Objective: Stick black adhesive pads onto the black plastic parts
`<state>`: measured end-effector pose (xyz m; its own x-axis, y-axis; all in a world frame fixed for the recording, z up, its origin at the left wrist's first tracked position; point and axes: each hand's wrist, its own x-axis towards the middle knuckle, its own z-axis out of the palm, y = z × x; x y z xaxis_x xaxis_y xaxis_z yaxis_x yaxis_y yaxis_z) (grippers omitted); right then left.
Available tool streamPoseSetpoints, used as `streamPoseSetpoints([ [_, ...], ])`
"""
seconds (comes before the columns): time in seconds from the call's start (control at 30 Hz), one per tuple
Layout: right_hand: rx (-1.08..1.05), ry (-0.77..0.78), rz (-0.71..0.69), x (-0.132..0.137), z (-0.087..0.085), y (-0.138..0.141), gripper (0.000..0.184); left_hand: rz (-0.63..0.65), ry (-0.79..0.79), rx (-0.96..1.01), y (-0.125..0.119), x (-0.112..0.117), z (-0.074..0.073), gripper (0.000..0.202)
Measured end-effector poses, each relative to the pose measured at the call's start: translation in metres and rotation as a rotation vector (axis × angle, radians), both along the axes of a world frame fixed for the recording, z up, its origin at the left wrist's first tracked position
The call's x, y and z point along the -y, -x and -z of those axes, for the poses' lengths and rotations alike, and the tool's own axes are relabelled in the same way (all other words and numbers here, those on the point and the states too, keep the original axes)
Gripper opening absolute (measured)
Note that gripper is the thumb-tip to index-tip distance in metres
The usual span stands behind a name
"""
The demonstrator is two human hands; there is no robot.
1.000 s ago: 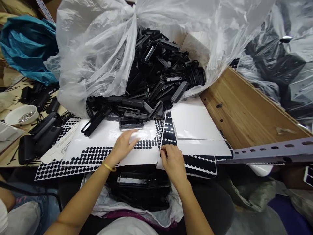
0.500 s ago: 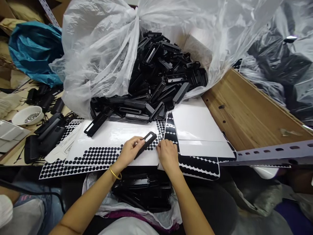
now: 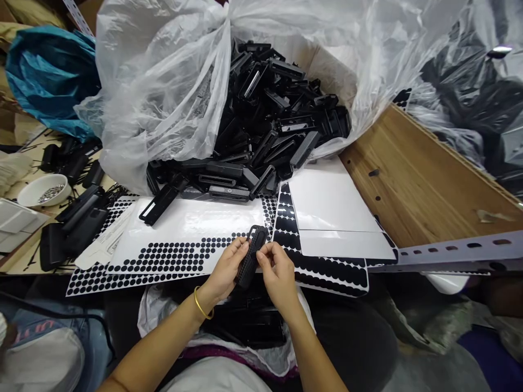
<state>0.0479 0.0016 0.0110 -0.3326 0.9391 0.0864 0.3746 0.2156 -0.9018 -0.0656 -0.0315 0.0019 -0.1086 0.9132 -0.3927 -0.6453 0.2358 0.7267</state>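
Note:
My left hand grips a long black plastic housing, tilted, with a textured side and a slot at its upper end. Against the right edge of that housing, my right hand is closed in a pinch; whatever lies between thumb and forefinger is too small to make out. Beneath both hands spreads a white sheet of round black stickers, with its upper part bare. A similar black housing rests on that sheet farther left.
A heap of black housings spills from a clear plastic bag. White sheets lie right, beside a wooden panel. To the left stands a white bowl of small metal parts. An open bag with black parts sits below the table edge.
The housing has been turned so its textured side shows, and drawn slightly toward me. My right hand has come up off the sheet to the housing's edge.

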Motion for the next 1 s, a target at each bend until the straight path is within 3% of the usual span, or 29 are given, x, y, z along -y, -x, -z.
streamPoseSetpoints([
  [0.2,0.098,-0.158,-0.023,0.002,0.002,0.003,0.015,-0.024,-0.017,-0.168,-0.004,0.002,0.000,0.030],
  [0.3,0.243,-0.305,-0.005,0.004,0.004,0.004,0.014,-0.001,-0.042,-0.282,-0.002,0.003,0.001,0.028],
  [0.4,0.370,-0.424,0.098,0.005,0.003,-0.010,0.013,0.093,-0.029,-0.200,0.001,0.004,0.001,0.030],
  [0.53,0.355,-0.391,0.245,0.005,-0.001,-0.052,0.009,0.171,-0.003,-0.037,0.003,0.003,0.004,0.030],
  [0.67,0.492,-0.434,0.133,0.010,0.000,-0.077,0.007,0.207,0.039,0.030,-0.006,-0.002,0.010,0.030],
  [0.83,0.722,-0.503,0.006,0.016,0.004,-0.062,0.019,0.188,0.081,0.031,-0.018,-0.008,0.015,0.026],
  [0.9,0.678,-0.476,-0.077,0.018,0.001,-0.052,0.019,0.189,0.070,0.031,-0.018,-0.008,0.016,0.026],
  [1.0,0.396,-0.317,-0.118,0.020,-0.006,-0.042,0.017,0.198,0.035,0.033,-0.013,-0.006,0.016,0.028],
])
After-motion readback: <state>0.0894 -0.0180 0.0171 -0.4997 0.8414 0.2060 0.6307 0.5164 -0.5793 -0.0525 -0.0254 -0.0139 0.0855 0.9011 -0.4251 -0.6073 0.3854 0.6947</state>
